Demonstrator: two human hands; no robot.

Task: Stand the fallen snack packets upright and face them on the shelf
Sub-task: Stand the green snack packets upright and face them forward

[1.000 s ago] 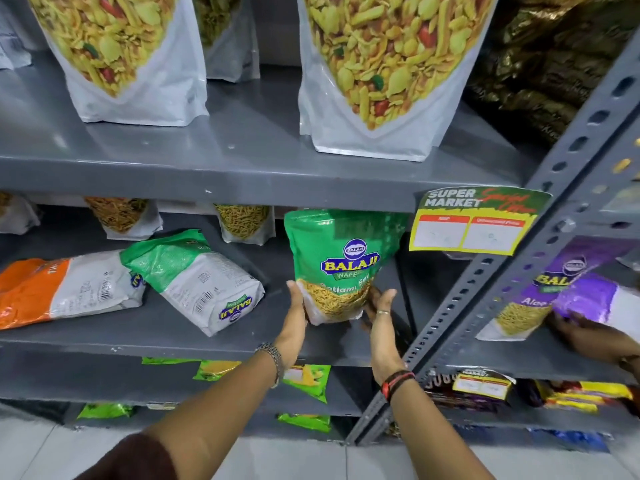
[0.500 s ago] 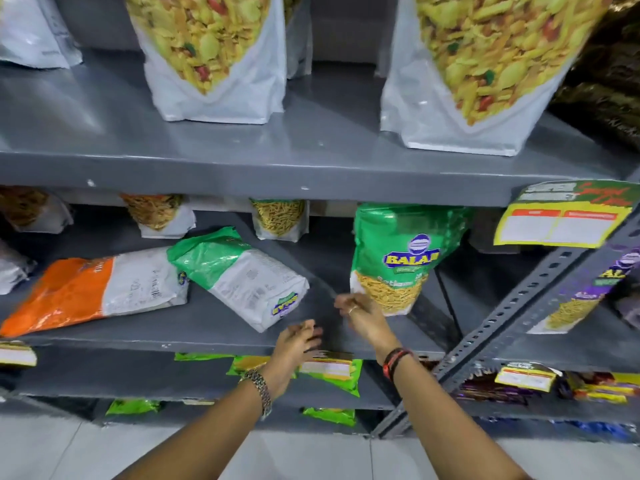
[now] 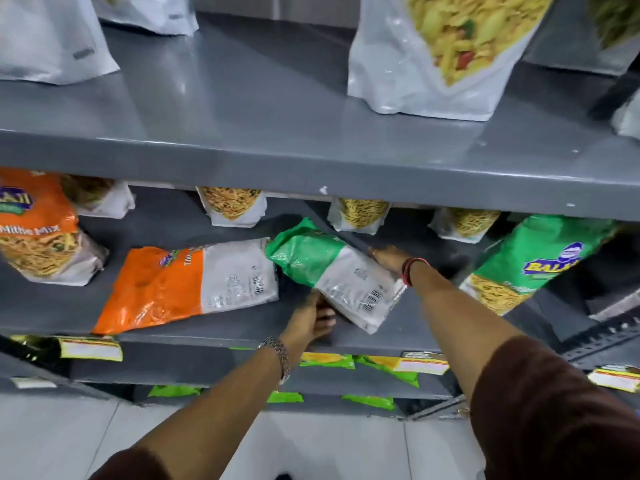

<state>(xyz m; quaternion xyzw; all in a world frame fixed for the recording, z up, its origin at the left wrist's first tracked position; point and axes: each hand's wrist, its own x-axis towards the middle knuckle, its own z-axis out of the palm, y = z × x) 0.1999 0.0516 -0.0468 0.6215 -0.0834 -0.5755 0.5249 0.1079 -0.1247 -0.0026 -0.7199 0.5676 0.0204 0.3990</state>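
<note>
1. The green packet [image 3: 332, 271] lies back-up on the middle shelf [image 3: 242, 336] — my left hand [image 3: 313, 322] slips under its near edge, fingers hidden.
2. My right hand [image 3: 389, 259] presses flat on top; it could slide.
3. It might nudge the orange packet [image 3: 187, 285] touching it.

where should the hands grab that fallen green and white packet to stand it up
The green and white packet lies back side up, green top toward the shelf's rear, white bottom at the front edge. It is probably best held by its two long side edges, from the front: left hand at the near-left edge, right hand on the far-right edge, then tipped up onto the white bottom.
</note>
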